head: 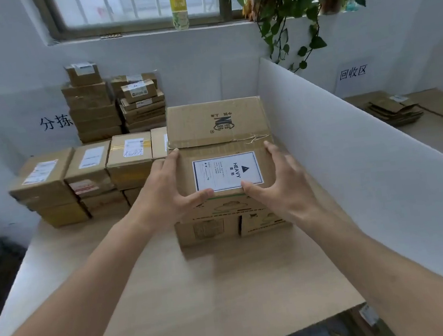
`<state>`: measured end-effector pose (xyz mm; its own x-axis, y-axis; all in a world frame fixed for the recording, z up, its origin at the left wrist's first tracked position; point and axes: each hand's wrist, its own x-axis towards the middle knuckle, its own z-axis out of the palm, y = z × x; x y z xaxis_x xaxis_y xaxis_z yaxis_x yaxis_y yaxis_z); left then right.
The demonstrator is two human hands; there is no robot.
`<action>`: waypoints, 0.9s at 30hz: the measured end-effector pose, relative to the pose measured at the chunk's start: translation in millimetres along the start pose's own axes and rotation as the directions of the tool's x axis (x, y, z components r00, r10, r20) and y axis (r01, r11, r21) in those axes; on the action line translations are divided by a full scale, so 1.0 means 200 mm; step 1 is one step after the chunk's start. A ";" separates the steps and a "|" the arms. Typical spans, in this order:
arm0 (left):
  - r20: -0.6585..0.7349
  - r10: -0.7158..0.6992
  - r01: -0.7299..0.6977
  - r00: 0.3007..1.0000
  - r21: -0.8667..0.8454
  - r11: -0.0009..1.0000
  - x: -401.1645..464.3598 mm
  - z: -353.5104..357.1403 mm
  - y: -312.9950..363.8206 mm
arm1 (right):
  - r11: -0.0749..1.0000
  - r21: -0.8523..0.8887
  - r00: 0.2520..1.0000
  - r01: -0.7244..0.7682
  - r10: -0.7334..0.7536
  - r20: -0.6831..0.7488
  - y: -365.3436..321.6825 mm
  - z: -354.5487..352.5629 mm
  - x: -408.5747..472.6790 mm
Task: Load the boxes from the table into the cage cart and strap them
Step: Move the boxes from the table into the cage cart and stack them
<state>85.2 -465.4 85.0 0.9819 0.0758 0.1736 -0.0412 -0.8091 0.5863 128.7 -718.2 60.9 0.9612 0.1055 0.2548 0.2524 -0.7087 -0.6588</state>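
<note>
1. Bare table [201, 294] edge lies nearest.
2. Left hand [162, 194] and right hand [280, 186], fingers spread, touch the near top edge of the box [216, 129], thumbs on its HEAVY label [227, 171]; neither grips.
3. The box sits on the table beside a white divider [352, 166].
4. Parcels [99, 168] stack at the left by the wall.

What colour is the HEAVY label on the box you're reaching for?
White with a dark border and dark print, on the brown box; head view.

The white label [227, 171] on the big box [216, 124] reads "HEAVY" — wall signs "分拣" [56, 121] and "回收区" [353, 72].
</note>
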 end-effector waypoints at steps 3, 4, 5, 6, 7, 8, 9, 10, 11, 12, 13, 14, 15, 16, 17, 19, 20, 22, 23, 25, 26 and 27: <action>-0.052 -0.073 0.071 0.996 -0.034 0.997 -0.17 -0.01 0.00 | 0.998 0.017 0.997 0.055 -0.056 0.053 -0.03 0.00 -0.07; -0.067 -0.092 0.090 0.993 -0.033 0.995 -0.23 -0.02 0.01 | 0.997 0.021 0.995 0.074 -0.076 0.066 -0.05 0.00 -0.09; -0.084 -0.112 0.110 0.990 -0.029 0.993 -0.29 -0.02 0.01 | 0.995 0.026 0.992 0.097 -0.098 0.078 -0.06 0.01 -0.12; -0.103 -0.135 0.133 0.986 -0.027 0.991 -0.35 -0.04 0.00 | 0.992 0.034 0.988 0.121 -0.123 0.089 -0.08 0.03 -0.15; -0.123 -0.157 0.155 0.980 -0.027 0.988 -0.42 -0.05 0.00 | 0.989 0.044 0.984 0.141 -0.145 0.105 -0.11 0.05 -0.18; -0.143 -0.181 0.180 0.973 -0.025 0.983 -0.48 -0.06 -0.01 | 0.986 0.055 0.979 0.158 -0.163 0.122 -0.13 0.07 -0.21; -0.161 -0.206 0.205 0.965 -0.021 0.978 -0.54 -0.08 -0.02 | 0.983 0.065 0.973 0.173 -0.181 0.141 -0.16 0.09 -0.24; -0.177 -0.231 0.231 0.957 -0.017 0.973 -0.61 -0.10 -0.03 | 0.979 0.074 0.966 0.192 -0.201 0.160 -0.19 0.11 -0.27; -0.192 -0.254 0.256 0.948 -0.015 0.967 -0.68 -0.12 -0.05 | 0.974 0.082 0.958 0.211 -0.223 0.178 -0.22 0.14 -0.30; -0.207 -0.275 0.278 0.939 -0.016 0.960 -0.74 -0.14 -0.06 | 0.968 0.092 0.950 0.232 -0.246 0.194 -0.25 0.17 -0.32; -0.222 -0.297 0.301 0.929 -0.017 0.954 -0.81 -0.17 -0.08 | 0.962 0.100 0.940 0.253 -0.269 0.210 -0.29 0.21 -0.35; -0.236 -0.318 0.324 0.918 -0.018 0.946 -0.88 -0.20 -0.10 | 0.956 0.109 0.930 0.272 -0.290 0.228 -0.34 0.24 -0.38; -0.247 -0.339 0.346 0.908 -0.016 0.938 -0.94 -0.23 -0.13 | 0.951 0.118 0.919 0.287 -0.308 0.247 -0.39 0.27 -0.41; -0.260 -0.357 0.366 0.897 -0.012 0.930 -1.00 -0.27 -0.15 | 0.945 0.131 0.908 0.298 -0.323 0.268 -0.44 0.31 -0.44; -0.275 -0.371 0.383 0.887 -0.009 0.924 -1.06 -0.30 -0.18 | 0.940 0.145 0.896 0.308 -0.338 0.287 -0.49 0.35 -0.47; -0.306 -0.404 0.421 0.862 -0.011 0.907 -1.17 -0.38 -0.26 | 0.927 0.175 0.874 0.333 -0.373 0.313 -0.60 0.43 -0.53; -0.318 -0.425 0.442 0.848 -0.019 0.897 -1.22 -0.42 -0.31 | 0.919 0.185 0.862 0.348 -0.392 0.322 -0.66 0.48 -0.56; -0.337 -0.463 0.479 0.820 -0.040 0.877 -1.33 -0.49 -0.42 | 0.908 0.195 0.839 0.371 -0.417 0.348 -0.79 0.59 -0.62; -0.349 -0.476 0.492 0.807 -0.047 0.869 -1.39 -0.53 -0.48 | 0.904 0.200 0.829 0.379 -0.427 0.360 -0.85 0.66 -0.65; -0.367 -0.503 0.520 0.783 -0.058 0.852 -1.50 -0.61 -0.61 | 0.899 0.210 0.812 0.384 -0.437 0.386 -0.98 0.79 -0.72; -0.371 -0.517 0.534 0.771 -0.066 0.843 -1.55 -0.66 -0.68 | 0.898 0.213 0.805 0.385 -0.439 0.399 -1.05 0.86 -0.76; -0.372 -0.531 0.546 0.761 -0.073 0.834 -1.61 -0.71 -0.75 | 0.898 0.216 0.798 0.384 -0.440 0.411 -1.12 0.93 -0.80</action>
<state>-251.0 -285.5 54.3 0.7003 0.7044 0.1153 0.4886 -0.5908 0.6421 -61.2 -445.6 35.7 0.7018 0.6831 0.2023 0.6197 -0.4453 -0.6462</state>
